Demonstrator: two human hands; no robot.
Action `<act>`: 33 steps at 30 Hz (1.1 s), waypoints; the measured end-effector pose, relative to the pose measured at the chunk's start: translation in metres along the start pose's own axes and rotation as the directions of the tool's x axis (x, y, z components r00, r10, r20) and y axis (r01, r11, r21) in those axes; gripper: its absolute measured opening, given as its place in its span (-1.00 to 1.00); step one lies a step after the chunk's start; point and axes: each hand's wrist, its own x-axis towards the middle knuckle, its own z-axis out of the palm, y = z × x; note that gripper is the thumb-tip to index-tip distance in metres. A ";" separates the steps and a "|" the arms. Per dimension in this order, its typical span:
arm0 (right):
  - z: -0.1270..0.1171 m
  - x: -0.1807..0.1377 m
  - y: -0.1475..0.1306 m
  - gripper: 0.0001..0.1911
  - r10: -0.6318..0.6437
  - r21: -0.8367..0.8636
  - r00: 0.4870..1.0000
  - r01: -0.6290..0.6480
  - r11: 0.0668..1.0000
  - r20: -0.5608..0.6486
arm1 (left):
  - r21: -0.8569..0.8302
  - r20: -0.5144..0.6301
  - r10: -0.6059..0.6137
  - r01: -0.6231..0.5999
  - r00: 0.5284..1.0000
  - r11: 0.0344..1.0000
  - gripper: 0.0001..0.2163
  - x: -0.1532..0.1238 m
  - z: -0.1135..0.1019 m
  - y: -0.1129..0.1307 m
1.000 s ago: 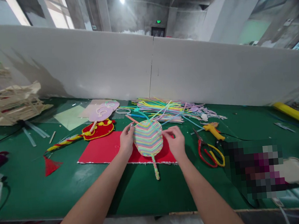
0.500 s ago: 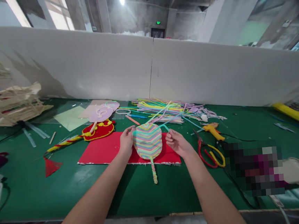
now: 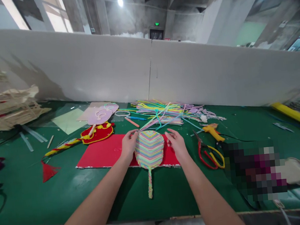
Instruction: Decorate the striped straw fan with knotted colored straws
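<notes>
Over the right half of the red board (image 3: pixel 98 153), we had a striped pastel fan (image 3: pixel 149 149) between our two hands, so that it lay to the right of the left hand (image 3: pixel 130 144) and to the left of the right hand (image 3: pixel 177 143). Its long axis ran almost straight toward us: the rounded blade covered part of the board, and the slim handle (image 3: pixel 150 186) reached out past the board's near edge, its tip leaning slightly left. The left hand was the nearer one, above the middle of the board, its fingers closed on the blade's upper left edge. The right hand, above the board's right end, was loosely half-curled, thumb and forefinger parted, with nothing in it that we could make out; it was just beside the blade's right edge, and we could not tell whether a fingertip touched it. Past the board's far edge we had a heap of pastel strips (image 3: pixel 162 108), and off its right end the scissors (image 3: pixel 212 157) lay on the table (image 3: pixel 94 198).
</notes>
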 end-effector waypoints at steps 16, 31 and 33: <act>-0.005 0.005 0.004 -0.70 -0.228 -0.325 0.956 0.278 0.904 0.182 | 0.364 0.172 0.203 -0.254 0.964 0.896 -0.83 -0.007 0.003 0.005; 0.029 0.071 -0.017 -0.88 -0.424 -0.776 0.878 0.421 0.470 0.220 | 0.735 0.428 0.365 -0.553 0.827 0.392 -0.83 0.053 0.000 0.031; 0.035 0.085 -0.009 -0.88 -0.421 -0.804 0.884 0.398 0.442 0.206 | 0.767 0.436 0.343 -0.543 0.832 0.341 -0.79 0.062 0.009 0.024</act>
